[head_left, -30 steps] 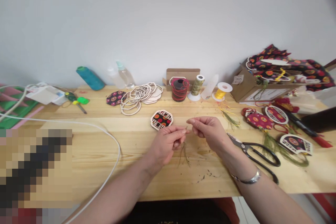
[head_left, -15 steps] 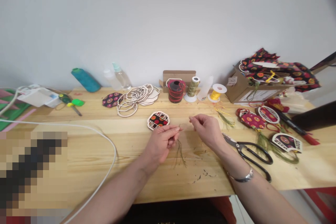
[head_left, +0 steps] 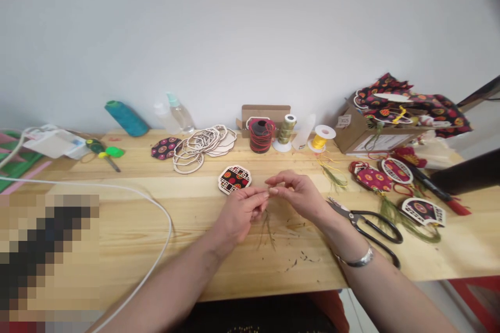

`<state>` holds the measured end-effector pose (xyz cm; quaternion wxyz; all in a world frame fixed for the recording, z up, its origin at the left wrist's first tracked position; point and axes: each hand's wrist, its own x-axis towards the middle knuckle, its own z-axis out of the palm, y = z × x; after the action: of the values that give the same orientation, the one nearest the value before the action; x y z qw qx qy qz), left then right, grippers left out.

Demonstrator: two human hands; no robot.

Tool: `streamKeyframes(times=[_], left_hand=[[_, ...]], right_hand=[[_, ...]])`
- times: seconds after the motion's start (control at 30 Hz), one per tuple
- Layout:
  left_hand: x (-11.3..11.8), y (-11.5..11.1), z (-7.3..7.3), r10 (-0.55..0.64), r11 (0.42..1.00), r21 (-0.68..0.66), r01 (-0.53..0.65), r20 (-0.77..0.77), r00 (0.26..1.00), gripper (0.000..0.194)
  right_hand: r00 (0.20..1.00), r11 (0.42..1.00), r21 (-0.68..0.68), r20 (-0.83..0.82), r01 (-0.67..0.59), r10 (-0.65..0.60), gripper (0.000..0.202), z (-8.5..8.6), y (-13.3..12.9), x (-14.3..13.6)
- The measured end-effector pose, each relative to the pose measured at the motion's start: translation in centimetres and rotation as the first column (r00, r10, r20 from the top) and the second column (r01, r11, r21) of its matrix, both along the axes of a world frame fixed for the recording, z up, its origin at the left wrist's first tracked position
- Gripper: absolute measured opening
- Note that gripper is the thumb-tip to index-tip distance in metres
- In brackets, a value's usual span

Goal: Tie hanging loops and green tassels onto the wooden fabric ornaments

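My left hand [head_left: 242, 212] is closed in a pinch on a small bundle of olive-green thread [head_left: 267, 231], whose loose ends hang below the fingers. Close against its fingertips, my right hand [head_left: 295, 192] bends its thumb and forefinger around the thread's upper end; the fine strand there is hardly visible. Just beyond my left hand lies an octagonal ornament [head_left: 234, 179] with a pale cut-out frame over dark patterned fabric. Black-handled scissors [head_left: 365, 218] rest beside my right forearm, partly covered by it.
Pale cut-out frames [head_left: 203, 143] lie in a pile behind. Along the wall stand a red-and-black cord spool [head_left: 261, 136], a green thread spool [head_left: 287, 130] and a yellow spool [head_left: 322, 138]. Finished ornaments [head_left: 373, 177] and a cardboard box [head_left: 363, 132] are at right. A white cable [head_left: 170, 229] curves at left.
My right hand has moved left, from a short distance away to my left hand's fingertips. My left hand keeps its pinch on the green thread in about the same place.
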<state>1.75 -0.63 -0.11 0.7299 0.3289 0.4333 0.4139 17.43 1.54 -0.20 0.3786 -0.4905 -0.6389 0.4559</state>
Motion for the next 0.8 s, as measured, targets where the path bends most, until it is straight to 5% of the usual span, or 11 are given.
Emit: streamKeyframes(times=[0.47,0.67,0.8], left_hand=[[0.1,-0.1,-0.5,-0.017,0.998,-0.054,0.017,0.016,1.000,0.026],[0.2,0.0,-0.5,0.015,0.996,-0.091,-0.015,-0.001,1.000,0.029],[0.1,0.0,-0.4,0.037,0.995,-0.094,-0.037,-0.009,0.999,0.028]], right_hand=[[0.984,0.992,0.119,0.170,0.036,-0.056,0.015,0.5,-0.3,-0.1],[0.911,0.963,0.147,0.317,0.227,-0.263,0.056,2.4,1.8,1.9],[0.916,0.972,0.090,0.325,0.216,-0.233,0.049,2.9,1.7,2.0]])
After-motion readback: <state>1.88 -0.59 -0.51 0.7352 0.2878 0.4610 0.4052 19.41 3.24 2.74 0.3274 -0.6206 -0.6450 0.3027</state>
